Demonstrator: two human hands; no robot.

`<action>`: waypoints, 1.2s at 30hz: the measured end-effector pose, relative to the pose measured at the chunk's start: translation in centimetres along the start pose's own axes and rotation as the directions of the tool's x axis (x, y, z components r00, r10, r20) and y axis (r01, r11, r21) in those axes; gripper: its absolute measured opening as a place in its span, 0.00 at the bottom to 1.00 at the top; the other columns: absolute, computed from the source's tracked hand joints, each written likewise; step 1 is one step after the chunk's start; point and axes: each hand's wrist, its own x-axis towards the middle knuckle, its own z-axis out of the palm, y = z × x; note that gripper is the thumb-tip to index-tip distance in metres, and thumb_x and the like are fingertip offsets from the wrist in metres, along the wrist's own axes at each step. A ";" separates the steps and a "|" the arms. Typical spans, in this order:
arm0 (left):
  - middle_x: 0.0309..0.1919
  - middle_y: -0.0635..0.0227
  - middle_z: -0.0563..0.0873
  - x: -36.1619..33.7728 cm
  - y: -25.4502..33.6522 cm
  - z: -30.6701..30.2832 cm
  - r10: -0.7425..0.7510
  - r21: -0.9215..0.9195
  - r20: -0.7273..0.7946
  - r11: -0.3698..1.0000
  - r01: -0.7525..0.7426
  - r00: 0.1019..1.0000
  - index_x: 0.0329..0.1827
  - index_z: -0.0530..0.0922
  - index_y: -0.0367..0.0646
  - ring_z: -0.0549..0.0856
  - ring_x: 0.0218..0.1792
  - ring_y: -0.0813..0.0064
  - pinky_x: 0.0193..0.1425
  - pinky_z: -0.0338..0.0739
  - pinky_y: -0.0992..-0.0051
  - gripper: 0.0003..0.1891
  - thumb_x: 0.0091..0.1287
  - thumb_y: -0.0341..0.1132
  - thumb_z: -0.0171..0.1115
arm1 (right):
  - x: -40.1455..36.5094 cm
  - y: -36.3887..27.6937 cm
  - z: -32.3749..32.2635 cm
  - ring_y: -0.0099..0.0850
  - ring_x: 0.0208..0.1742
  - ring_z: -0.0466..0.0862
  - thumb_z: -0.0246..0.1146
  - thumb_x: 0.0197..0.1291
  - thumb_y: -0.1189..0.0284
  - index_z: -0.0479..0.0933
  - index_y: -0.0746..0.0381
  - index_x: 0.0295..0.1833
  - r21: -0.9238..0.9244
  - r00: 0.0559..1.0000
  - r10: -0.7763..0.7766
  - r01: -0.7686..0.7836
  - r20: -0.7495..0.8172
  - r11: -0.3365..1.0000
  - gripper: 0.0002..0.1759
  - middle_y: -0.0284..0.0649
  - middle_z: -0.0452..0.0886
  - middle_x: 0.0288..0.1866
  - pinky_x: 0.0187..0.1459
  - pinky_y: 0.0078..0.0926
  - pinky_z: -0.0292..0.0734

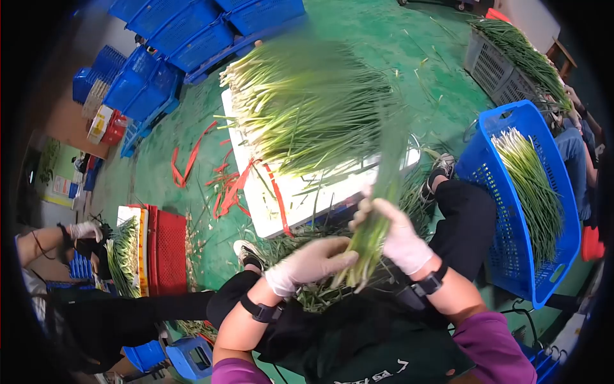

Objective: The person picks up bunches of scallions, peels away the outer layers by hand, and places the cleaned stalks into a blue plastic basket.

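Observation:
In the head view, a small bunch of garlic chives (pixel 369 246) is in front of my lap, white ends downward and green tops blurred upward. My right hand (pixel 401 240), in a thin white glove, is closed round its upper part. My left hand (pixel 316 262), gloved the same way, pinches the bunch lower down near the white ends; some of its fingertips are hidden. Beyond my hands, a thick pile of garlic chives (pixel 313 109) lies on a white board (pixel 272 221), its white ends to the left. Loose leaves (pixel 313 299) lie over my lap.
Red ribbons (pixel 233 192) hang over the board's left edge and lie on the green floor. A blue basket (pixel 505 211) with chives stands at my right, near another person's legs. At left are a red crate (pixel 168 249) and a co-worker's gloved hand (pixel 85 230). Blue crates (pixel 192 38) are stacked behind.

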 end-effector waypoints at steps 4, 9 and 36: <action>0.32 0.57 0.87 4.4 -7.4 -6.7 0.215 0.480 -0.627 0.864 0.153 0.749 0.40 0.85 0.42 0.86 0.35 0.62 0.44 0.79 0.64 0.11 0.62 0.40 0.66 | -1.0 -5.8 1.8 0.27 0.42 0.80 0.65 0.62 0.68 0.51 0.62 0.79 0.183 0.956 -0.177 0.135 0.234 0.974 0.44 0.30 0.78 0.38 0.53 0.36 0.79; 0.29 0.60 0.86 7.7 -8.9 -9.4 0.326 0.870 -0.422 0.409 0.276 0.846 0.32 0.84 0.45 0.85 0.34 0.55 0.41 0.78 0.60 0.05 0.54 0.34 0.65 | -1.8 -6.7 3.1 0.28 0.44 0.81 0.65 0.63 0.66 0.54 0.63 0.77 0.174 0.961 -0.178 0.142 0.214 0.975 0.41 0.31 0.79 0.41 0.53 0.35 0.79; 0.27 0.76 0.81 0.3 -2.1 5.4 -0.236 -0.580 -0.488 0.807 -0.110 0.840 0.37 0.80 0.37 0.74 0.26 0.89 0.32 0.69 0.85 0.04 0.68 0.29 0.64 | -2.1 -0.3 2.0 0.30 0.45 0.83 0.67 0.58 0.77 0.75 0.65 0.57 -0.369 0.969 -0.079 -0.014 -0.236 0.929 0.20 0.41 0.83 0.47 0.50 0.29 0.78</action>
